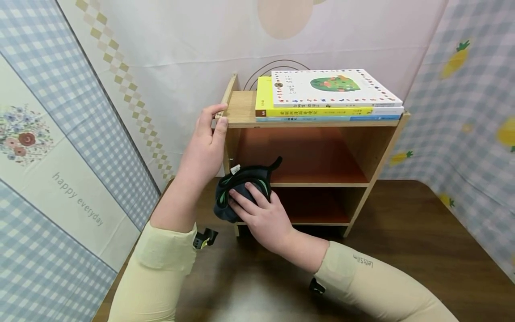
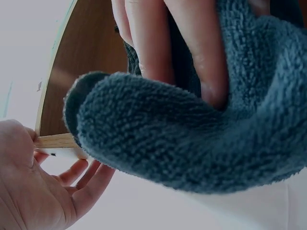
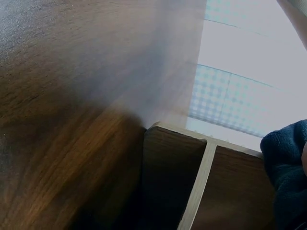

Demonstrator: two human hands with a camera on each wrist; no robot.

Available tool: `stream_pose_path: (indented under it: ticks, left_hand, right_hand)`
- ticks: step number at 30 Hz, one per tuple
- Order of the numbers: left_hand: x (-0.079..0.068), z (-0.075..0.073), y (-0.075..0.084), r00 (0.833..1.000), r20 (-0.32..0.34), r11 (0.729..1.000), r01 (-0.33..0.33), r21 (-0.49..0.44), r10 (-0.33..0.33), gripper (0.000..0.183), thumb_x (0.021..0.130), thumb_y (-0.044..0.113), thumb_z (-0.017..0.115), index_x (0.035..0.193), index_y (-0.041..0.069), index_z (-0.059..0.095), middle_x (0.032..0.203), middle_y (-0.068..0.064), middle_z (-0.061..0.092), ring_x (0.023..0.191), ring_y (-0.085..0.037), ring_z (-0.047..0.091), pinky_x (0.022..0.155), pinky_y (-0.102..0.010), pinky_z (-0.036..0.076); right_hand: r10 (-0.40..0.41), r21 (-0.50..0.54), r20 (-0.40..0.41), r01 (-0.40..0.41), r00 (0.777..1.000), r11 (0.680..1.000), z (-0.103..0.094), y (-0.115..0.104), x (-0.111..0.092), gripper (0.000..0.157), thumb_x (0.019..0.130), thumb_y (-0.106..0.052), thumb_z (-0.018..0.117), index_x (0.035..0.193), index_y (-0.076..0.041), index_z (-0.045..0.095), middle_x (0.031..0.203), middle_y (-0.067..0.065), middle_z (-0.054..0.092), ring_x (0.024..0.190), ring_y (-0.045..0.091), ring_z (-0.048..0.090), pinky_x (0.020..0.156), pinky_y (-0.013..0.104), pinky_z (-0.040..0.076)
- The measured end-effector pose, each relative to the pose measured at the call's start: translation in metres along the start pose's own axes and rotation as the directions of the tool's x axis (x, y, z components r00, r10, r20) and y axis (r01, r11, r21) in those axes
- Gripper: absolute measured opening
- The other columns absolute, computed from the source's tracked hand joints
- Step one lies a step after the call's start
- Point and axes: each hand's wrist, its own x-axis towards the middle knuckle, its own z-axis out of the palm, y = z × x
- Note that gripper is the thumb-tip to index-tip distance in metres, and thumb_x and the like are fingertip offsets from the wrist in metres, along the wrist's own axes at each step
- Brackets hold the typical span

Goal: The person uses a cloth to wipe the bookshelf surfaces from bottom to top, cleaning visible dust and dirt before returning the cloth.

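Observation:
A small wooden bookshelf (image 1: 318,123) stands on the brown table. At its upper left corner my left hand (image 1: 207,145) grips the edge of the side panel, thumb in front and fingers round the outside; this grip also shows in the left wrist view. My right hand (image 1: 267,219) holds a dark teal plush cleaning mitt (image 1: 225,208) with black trim, green stripes and a hanging loop. The mitt is at the left side panel, in front of the shelves, and fingers press into its folds. The right thumb is hidden. In the right wrist view only the mitt's edge (image 3: 283,158) shows.
Several books (image 1: 338,89) lie stacked on the bookshelf's top board, the uppermost white with a green picture. Below are two reddish-brown compartments. A patterned curtain (image 1: 193,40) hangs behind, and checked cloth (image 1: 462,112) at the sides. The brown table (image 1: 406,250) extends right and forward.

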Motion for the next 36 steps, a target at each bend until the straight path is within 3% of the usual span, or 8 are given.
stream_pose_path:
  ticks: [18, 36]
  left_hand:
    - [-0.0002, 0.0007, 0.0009, 1.000, -0.008, 1.000, 0.005, 0.023, -0.005, 0.046, 0.105, 0.052, 0.030, 0.147, 0.032, 0.034, 0.150, -0.006, 0.035, 0.112, -0.029, 0.052, 0.092, -0.051, 0.043]
    - [-0.0020, 0.0007, 0.0010, 1.000, -0.013, 0.999, 0.012, 0.031, -0.012, 0.047, 0.105, 0.053, 0.030, 0.148, 0.034, 0.033, 0.151, -0.005, 0.035, 0.112, -0.028, 0.053, 0.090, -0.051, 0.043]
  right_hand:
    - [-0.021, -0.023, 0.006, 0.021, 1.000, 1.000, 0.0020, -0.0011, -0.0066, 0.041, 0.091, -0.021, 0.069, 0.132, -0.026, 0.066, 0.144, -0.008, 0.054, 0.133, 0.024, 0.046, 0.084, 0.049, 0.047]
    - [-0.047, -0.060, 0.106, 0.053, 0.993, 0.997, -0.0003, -0.0082, -0.0088, 0.043, 0.091, -0.024, 0.071, 0.134, -0.027, 0.064, 0.146, -0.007, 0.052, 0.125, 0.024, 0.048, 0.084, 0.046, 0.047]
